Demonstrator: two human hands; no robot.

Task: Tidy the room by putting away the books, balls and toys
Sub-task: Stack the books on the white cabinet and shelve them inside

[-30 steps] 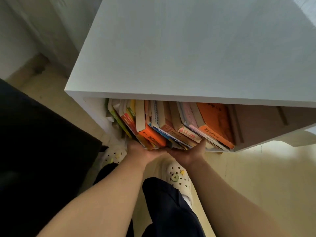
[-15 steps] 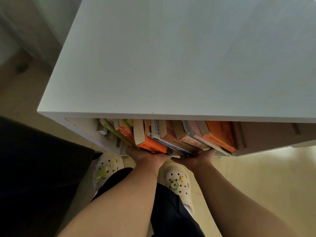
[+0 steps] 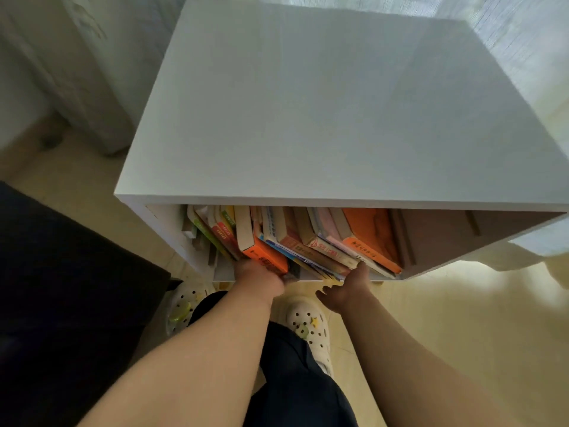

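1. The books (image 3: 308,241) stand inside the shelf (image 3: 308,118), under its top board, at 12 o'clock from both hands. They all lean with their feet toward 5 o'clock. I judge that the row can slide lower and fall flat if the hands let go too early.
2. The left hand (image 3: 257,280) is at the foot of the orange book (image 3: 264,257). Its fingers are hidden under the book, so I cannot tell if they clamp it or only push. If they only push, the book can slip out toward 6 o'clock and drop on the floor (image 3: 462,318) or on the shoe (image 3: 311,325).
3. The right hand (image 3: 346,292) has its fingers (image 3: 361,268) apart and straight, and only one fingertip touches the lower edges of the books. This contact is small, so the thin books there can come out past the front edge.
4. A hard push from 9 o'clock can bend the thin covers at the left end of the row.
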